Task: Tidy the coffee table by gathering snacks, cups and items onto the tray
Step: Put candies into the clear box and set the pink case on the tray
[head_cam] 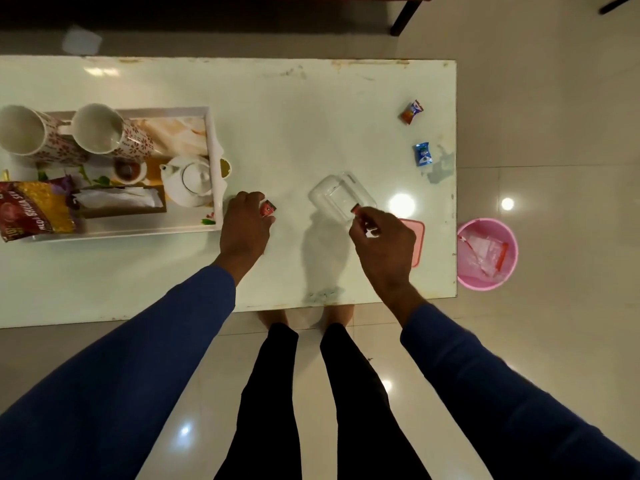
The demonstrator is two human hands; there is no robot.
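Note:
A white tray [215,168] sits at the table's left, holding two floral mugs [104,133], a white teapot [188,180], a tissue box [117,199] and a snack bag [34,209]. My left hand [246,226] rests just right of the tray, fingers closed on a red wrapped candy [268,207]. My right hand [381,244] pinches another red candy [356,209] over the rim of a clear plastic container [337,194]. An orange candy [412,111] and a blue candy [423,154] lie near the table's right edge.
A pink lid [417,240] lies partly under my right hand. A pink bin [485,254] with plastic wrappers stands on the floor right of the white table [294,116]. My legs are at the table's near edge. Dark furniture legs stand at the far right.

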